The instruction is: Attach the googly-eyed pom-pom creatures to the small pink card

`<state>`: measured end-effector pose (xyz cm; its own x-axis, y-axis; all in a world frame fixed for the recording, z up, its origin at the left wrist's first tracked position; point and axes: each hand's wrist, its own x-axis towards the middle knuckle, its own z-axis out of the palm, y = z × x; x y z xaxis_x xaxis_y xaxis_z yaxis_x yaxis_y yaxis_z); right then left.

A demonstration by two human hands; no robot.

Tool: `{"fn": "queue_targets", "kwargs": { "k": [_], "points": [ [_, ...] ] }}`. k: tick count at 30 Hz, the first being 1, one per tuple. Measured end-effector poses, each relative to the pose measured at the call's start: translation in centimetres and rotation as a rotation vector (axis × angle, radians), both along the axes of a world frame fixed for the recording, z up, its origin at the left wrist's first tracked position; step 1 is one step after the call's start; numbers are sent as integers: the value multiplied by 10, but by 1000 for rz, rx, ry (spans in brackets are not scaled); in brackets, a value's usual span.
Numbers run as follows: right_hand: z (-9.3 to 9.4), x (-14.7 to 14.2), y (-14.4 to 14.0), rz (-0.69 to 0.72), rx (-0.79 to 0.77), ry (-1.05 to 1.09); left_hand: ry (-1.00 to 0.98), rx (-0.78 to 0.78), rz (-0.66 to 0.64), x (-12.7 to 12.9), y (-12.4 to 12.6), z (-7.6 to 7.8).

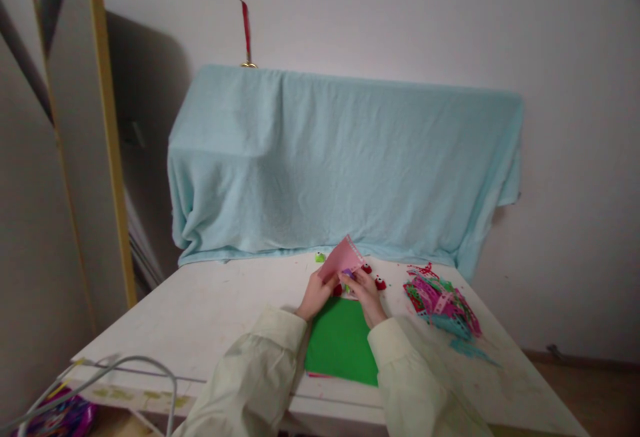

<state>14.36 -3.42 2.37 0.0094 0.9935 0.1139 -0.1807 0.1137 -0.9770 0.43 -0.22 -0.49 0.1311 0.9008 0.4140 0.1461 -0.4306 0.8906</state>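
On screen, my left hand grips a pink sheet — my right hand pinches a purple object in its fingers — near green paper on the table.

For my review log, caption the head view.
Left hand holds a pink sheet, right hand at its edge, a green sheet nearer, colourful scraps at right.
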Motion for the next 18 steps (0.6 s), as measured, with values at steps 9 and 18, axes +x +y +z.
{"fn": "queue_targets", "kwargs": {
  "k": [9, 18],
  "points": [
    [-15, -1, 9, -34, 55, 32, 25, 4, -14, 0, 0, -2],
    [-17, 6, 14, -110, 53, 65, -1, -24, -2, 0, -3, 5]
  ]
}}
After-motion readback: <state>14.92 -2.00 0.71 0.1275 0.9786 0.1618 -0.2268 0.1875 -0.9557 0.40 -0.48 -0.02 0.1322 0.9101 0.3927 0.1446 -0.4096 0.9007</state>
